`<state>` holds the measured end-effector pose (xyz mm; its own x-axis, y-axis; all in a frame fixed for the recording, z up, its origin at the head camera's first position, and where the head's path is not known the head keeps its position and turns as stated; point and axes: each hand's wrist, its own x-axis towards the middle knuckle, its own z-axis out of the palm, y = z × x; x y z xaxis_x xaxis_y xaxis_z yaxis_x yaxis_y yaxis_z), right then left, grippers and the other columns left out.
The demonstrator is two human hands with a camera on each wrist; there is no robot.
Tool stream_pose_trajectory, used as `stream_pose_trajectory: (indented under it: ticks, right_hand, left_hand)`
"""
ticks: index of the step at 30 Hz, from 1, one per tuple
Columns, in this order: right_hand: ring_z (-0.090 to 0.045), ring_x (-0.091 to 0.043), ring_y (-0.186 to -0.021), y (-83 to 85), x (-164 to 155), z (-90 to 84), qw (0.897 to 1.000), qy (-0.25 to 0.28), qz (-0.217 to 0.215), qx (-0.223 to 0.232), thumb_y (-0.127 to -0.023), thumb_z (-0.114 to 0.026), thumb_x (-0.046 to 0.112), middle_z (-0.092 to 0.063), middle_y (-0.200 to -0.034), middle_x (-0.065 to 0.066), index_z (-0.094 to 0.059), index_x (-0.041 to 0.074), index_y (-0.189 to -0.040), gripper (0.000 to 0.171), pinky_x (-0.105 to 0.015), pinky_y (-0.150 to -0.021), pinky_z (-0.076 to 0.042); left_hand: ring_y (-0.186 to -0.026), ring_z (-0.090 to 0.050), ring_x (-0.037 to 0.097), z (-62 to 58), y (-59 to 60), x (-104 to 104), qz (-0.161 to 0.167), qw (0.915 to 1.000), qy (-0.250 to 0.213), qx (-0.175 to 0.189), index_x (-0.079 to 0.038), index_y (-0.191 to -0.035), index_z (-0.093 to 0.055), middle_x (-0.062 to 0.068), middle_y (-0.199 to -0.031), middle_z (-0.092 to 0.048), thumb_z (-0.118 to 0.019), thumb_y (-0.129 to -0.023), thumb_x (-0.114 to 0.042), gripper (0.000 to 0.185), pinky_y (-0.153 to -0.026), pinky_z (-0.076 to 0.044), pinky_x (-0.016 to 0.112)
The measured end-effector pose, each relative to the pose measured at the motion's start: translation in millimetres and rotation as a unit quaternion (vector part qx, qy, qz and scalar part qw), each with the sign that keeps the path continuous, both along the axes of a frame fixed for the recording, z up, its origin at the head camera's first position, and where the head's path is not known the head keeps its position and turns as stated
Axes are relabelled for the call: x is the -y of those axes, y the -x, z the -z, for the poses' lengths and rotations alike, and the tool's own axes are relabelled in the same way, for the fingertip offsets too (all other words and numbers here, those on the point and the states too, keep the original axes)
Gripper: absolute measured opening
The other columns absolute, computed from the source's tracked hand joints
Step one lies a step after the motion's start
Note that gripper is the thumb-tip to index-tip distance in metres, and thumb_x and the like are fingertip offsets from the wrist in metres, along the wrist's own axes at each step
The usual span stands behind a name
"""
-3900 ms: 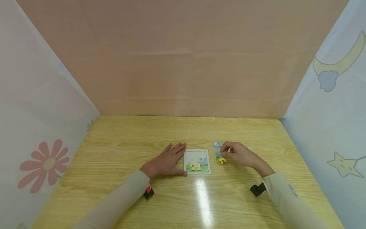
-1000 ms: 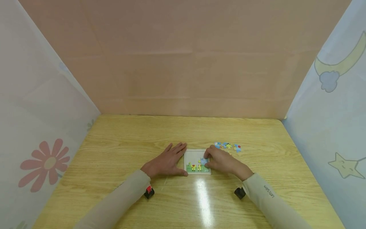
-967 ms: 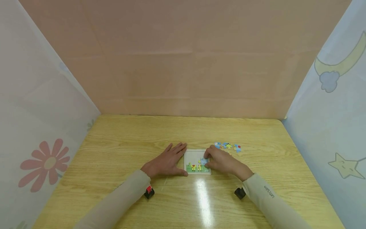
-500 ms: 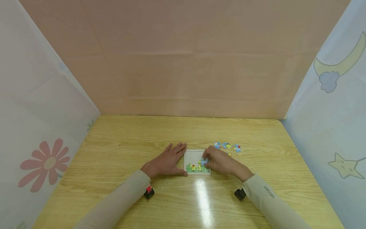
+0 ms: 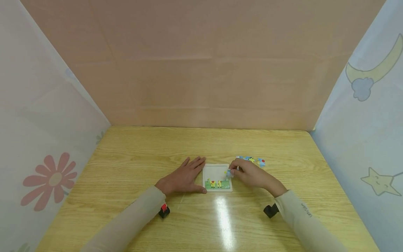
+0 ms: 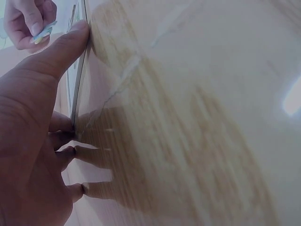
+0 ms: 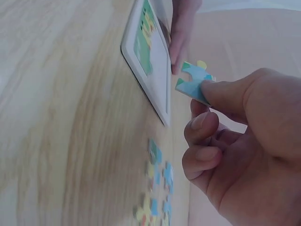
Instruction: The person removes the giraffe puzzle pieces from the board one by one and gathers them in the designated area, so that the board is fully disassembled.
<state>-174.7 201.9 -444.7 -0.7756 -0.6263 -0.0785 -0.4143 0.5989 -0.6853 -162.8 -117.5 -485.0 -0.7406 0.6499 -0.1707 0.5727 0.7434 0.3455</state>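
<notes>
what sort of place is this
Perhaps a screened-off indoor booth: a wood-grain table, a brown backdrop behind it, and pale sheets at both sides, printed with a flower and moon.

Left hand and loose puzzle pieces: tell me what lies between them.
In the head view, the puzzle tray lies between the left hand and loose pieces, as does part of the right hand, pinching a blue piece.

Head view high, facing forward-down; wrist views close, rolled sideways; all share puzzle tray.
</notes>
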Motion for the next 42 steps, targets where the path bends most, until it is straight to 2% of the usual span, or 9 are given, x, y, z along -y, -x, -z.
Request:
stream_pose_trajectory:
  ticks: [5,10,25,35,42]
  right_hand:
    - [-0.048,-0.008,-0.07,0.6,-15,-5.8,1.0,-0.014,0.024,0.009,-0.109,-0.06,0.015,-0.064,-0.089,0.0,-0.07,0.012,-0.11,0.011,-0.023,-0.063,-0.044]
    - [-0.049,-0.009,-0.073,0.5,-28,-9.2,0.999,-0.019,0.04,0.011,-0.108,-0.062,0.015,-0.068,-0.093,-0.002,-0.071,0.011,-0.109,0.01,-0.023,-0.065,-0.045]
    - [-0.053,-0.009,-0.07,-1.4,-53,-17.1,0.997,-0.014,0.072,0.019,-0.109,-0.062,0.019,-0.07,-0.092,-0.01,-0.07,0.011,-0.108,0.012,-0.026,-0.059,-0.047]
    - [-0.049,-0.007,-0.07,-0.2,-81,-15.4,0.995,-0.027,0.095,0.007,-0.107,-0.065,0.015,-0.071,-0.095,-0.006,-0.073,0.009,-0.108,0.01,-0.025,-0.061,-0.045]
    - [-0.048,-0.006,-0.067,1.6,-98,-9.8,0.995,-0.026,0.095,0.004,-0.108,-0.063,0.013,-0.069,-0.095,-0.005,-0.073,0.008,-0.105,0.012,-0.025,-0.061,-0.044]
  left_hand:
    - [-0.171,-0.008,0.024,-0.9,0.3,0,0.0,1.0,0.005,-0.001,-0.008,-0.172,-0.015,0.003,-0.183,-0.009,-0.059,-0.094,-0.079,0.115,-0.138,-0.008,0.057]
    - [-0.17,-0.009,0.027,-2.5,0.4,1,0.002,1.0,0.0,0.0,-0.007,-0.172,-0.017,0.006,-0.182,-0.012,-0.061,-0.094,-0.077,0.113,-0.137,-0.009,0.059]
    - [-0.17,-0.011,0.028,-4.8,-1.0,1,0.004,1.0,-0.009,0.001,-0.005,-0.171,-0.018,0.007,-0.182,-0.013,-0.062,-0.094,-0.077,0.114,-0.137,-0.009,0.06]
    - [-0.17,-0.011,0.029,-5.0,-1.7,0,0.005,1.0,-0.006,0.0,-0.005,-0.171,-0.019,0.007,-0.182,-0.014,-0.062,-0.095,-0.076,0.113,-0.137,-0.009,0.061]
    - [-0.17,-0.011,0.027,-4.3,-1.6,-1,0.004,1.0,0.0,-0.003,-0.006,-0.171,-0.018,0.006,-0.182,-0.013,-0.061,-0.094,-0.078,0.114,-0.137,-0.01,0.059]
